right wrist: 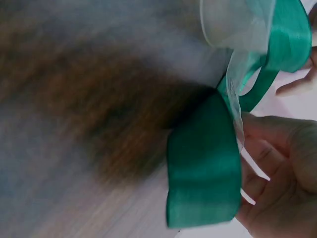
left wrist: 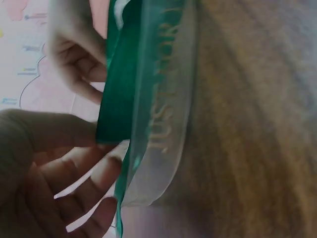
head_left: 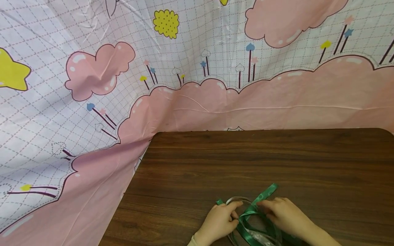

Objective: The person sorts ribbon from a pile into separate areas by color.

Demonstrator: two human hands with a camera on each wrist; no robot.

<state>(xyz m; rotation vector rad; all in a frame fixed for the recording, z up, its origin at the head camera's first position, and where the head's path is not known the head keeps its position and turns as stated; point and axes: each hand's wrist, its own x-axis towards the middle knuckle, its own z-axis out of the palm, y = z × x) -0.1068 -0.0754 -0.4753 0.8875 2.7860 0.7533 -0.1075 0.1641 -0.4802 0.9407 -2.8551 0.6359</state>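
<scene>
A loose bundle of looped ribbons lies between the two hands near the front of the table. Glossy green satin ribbon [head_left: 265, 194] makes up most of it, one end pointing away to the back right. With it runs a sheer, translucent ribbon [left wrist: 171, 119] lettered "JUST FOR". The left hand [head_left: 217, 220] pinches the green ribbon from the left side, thumb and fingers at its edge. Across from it, the right hand [head_left: 286, 215] holds the bundle's right side. In the right wrist view, a wide green loop [right wrist: 204, 163] hangs beside that hand's thumb and fingers.
The dark wood-grain table [head_left: 246, 160] stretches out behind the hands. A pink and white cartoon-printed curtain [head_left: 197, 102] hangs along its back and left edges.
</scene>
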